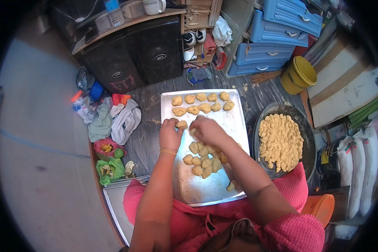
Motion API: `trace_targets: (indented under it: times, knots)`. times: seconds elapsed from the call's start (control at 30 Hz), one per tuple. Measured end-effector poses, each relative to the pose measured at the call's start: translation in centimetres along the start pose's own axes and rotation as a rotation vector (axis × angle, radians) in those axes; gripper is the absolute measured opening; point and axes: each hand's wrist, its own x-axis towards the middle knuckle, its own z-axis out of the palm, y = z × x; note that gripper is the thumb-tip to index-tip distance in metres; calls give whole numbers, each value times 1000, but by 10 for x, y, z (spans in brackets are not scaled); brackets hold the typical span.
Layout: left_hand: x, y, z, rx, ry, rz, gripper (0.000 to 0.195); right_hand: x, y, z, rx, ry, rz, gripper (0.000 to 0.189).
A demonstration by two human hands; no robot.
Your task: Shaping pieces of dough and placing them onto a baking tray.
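Note:
A metal baking tray (181, 189) lies before me with two rows of yellowish dough pieces (204, 108) along its far end. My left hand (170, 134) is at the tray's left side, its fingers and thumb around a dough lump (181, 124) just below the second row. To the right of it, my right hand (209, 130) is blurred, with a small piece of dough (192, 131) at its fingertips. A loose heap of dough pieces (204, 161) sits below my hands, partly covered by my right forearm. Another dough piece (230, 186) lies near the tray's lower right corner.
Right of the tray, a dark round basin (309, 163) holds many small dough pieces (280, 141). A yellow bucket (299, 75) and blue drawers (264, 53) stand beyond. Crumpled cloths (126, 118) and a green plastic bag (110, 170) are at left, dark speakers (157, 50) behind.

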Motion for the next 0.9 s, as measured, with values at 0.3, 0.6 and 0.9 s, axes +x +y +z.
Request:
trace_targets:
  times: [0.3,0.6,0.9]
  knots:
    - [12,-7,11,-18,89,-27,27,-28,-13,-4,-204,-117,-45,34]
    - [5,19,13,186,-60,385,33,-10,18,-22,40,186,260,28]
    - [-2,28,24,311,-158,419,37,-32,39,-20,134,300,331,37]
